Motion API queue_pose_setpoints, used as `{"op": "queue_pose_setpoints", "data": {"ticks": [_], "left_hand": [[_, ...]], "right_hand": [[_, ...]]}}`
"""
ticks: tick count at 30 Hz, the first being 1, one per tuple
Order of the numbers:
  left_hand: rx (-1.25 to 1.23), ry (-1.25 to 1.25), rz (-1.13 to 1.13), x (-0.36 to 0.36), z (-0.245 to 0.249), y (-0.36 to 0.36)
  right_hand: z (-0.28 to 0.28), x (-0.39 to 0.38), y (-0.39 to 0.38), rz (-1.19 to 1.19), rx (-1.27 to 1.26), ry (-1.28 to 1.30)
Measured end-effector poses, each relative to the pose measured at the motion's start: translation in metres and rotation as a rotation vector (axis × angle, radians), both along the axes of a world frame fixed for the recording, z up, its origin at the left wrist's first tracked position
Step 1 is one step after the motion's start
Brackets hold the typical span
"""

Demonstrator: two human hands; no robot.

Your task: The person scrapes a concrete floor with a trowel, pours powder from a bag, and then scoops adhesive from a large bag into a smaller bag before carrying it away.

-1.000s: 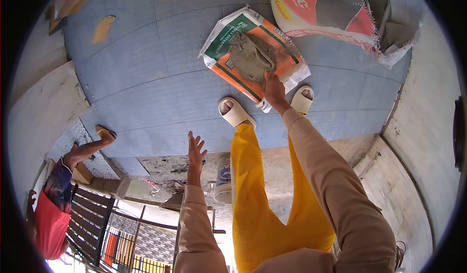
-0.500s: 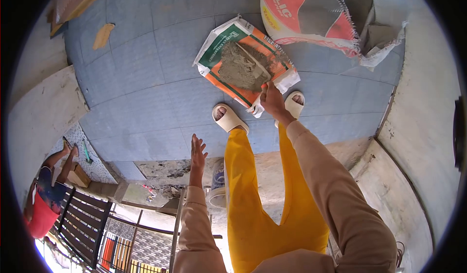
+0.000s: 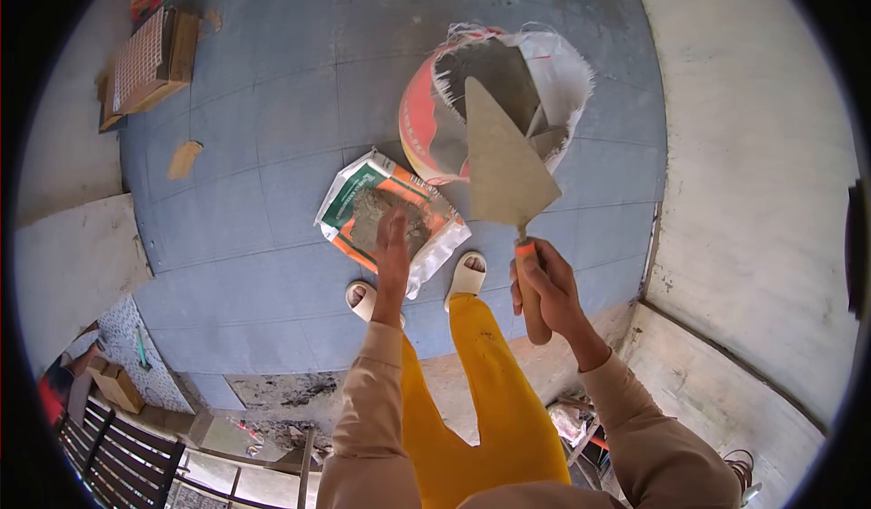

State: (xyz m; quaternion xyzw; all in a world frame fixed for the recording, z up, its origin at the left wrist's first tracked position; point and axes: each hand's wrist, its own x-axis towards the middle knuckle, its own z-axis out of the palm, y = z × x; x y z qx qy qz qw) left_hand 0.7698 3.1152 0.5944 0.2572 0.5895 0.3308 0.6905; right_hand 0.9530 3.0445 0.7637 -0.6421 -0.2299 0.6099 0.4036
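My right hand [image 3: 549, 287] is wrapped round the wooden handle of a pointed trowel [image 3: 510, 160]. Its broad blade is raised, tip away from me, and blocks part of the sack behind. My left hand [image 3: 392, 250] is held up with fingers stretched out and holds nothing. It overlaps in view a flattened orange, green and white bag [image 3: 344, 185], which lies on the floor by my feet. Grey mortar [image 3: 370, 214] is heaped on that bag, partly hidden by my left hand.
A large open woven sack [image 3: 419, 123] with grey material inside stands beyond the flattened bag. Boxes [image 3: 150, 60] sit at the far left, and a torn cardboard piece [image 3: 184, 160] lies on the blue-grey tiled floor [image 3: 263, 237]. A wall [image 3: 753, 191] runs along the right. Another person is partly visible at lower left.
My right hand has lifted the trowel off the mortar and brought it up, nearer to me. My left hand has risen, and its fingers are closer together. The view has shifted.
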Motion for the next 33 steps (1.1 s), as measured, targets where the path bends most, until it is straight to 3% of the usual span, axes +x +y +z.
{"op": "queue_pose_setpoints", "data": {"ticks": [1, 2, 4, 7, 9, 13, 15, 18, 22, 24, 28, 30, 31, 33], "left_hand": [[0.045, 0.037, 0.033, 0.023, 0.012, 0.013], [0.086, 0.077, 0.067, 0.047, 0.037, 0.029], [0.145, 0.225, 0.066, 0.084, 0.041, 0.057], [0.204, 0.330, 0.094, 0.132, 0.031, 0.089], [0.105, 0.676, 0.059, 0.154, 0.030, 0.097], [0.046, 0.767, -0.109, 0.158, 0.007, 0.098], [0.071, 0.625, 0.027, 0.154, -0.018, 0.093], [0.081, 0.471, -0.083, 0.135, -0.038, 0.079], [0.236, 0.618, -0.246, 0.129, -0.055, 0.066], [0.044, 0.525, -0.182, 0.128, -0.032, 0.071], [-0.060, 0.381, -0.064, 0.126, -0.011, 0.068], [-0.173, 0.065, 0.064, 0.124, -0.028, 0.064], [-0.179, 0.061, 0.062, 0.123, -0.029, 0.063], [-0.321, -0.261, 0.184, 0.119, -0.015, 0.065]], "right_hand": [[0.002, 0.010, 0.011, 0.003, 0.014, -0.009], [0.001, 0.021, 0.024, 0.036, -0.021, -0.171], [-0.008, 0.040, 0.053, 0.105, -0.103, -0.421], [-0.043, 0.056, 0.097, 0.160, -0.182, -0.593], [-0.095, 0.074, 0.115, 0.299, 0.009, -0.968], [-0.108, 0.081, 0.134, 0.400, 0.001, -1.151], [-0.103, 0.085, 0.129, 0.532, -0.037, -1.228], [-0.081, 0.080, 0.115, 0.598, -0.207, -1.125], [-0.094, 0.082, 0.104, 0.561, -0.189, -1.100], [-0.096, 0.083, 0.105, 0.586, -0.202, -1.040], [-0.076, 0.083, 0.107, 0.647, -0.181, -0.951], [-0.091, 0.089, 0.096, 0.989, 0.063, -1.140], [-0.113, 0.095, 0.092, 0.992, 0.055, -1.142], [-0.153, 0.105, 0.092, 0.979, 0.544, -1.455]]}}
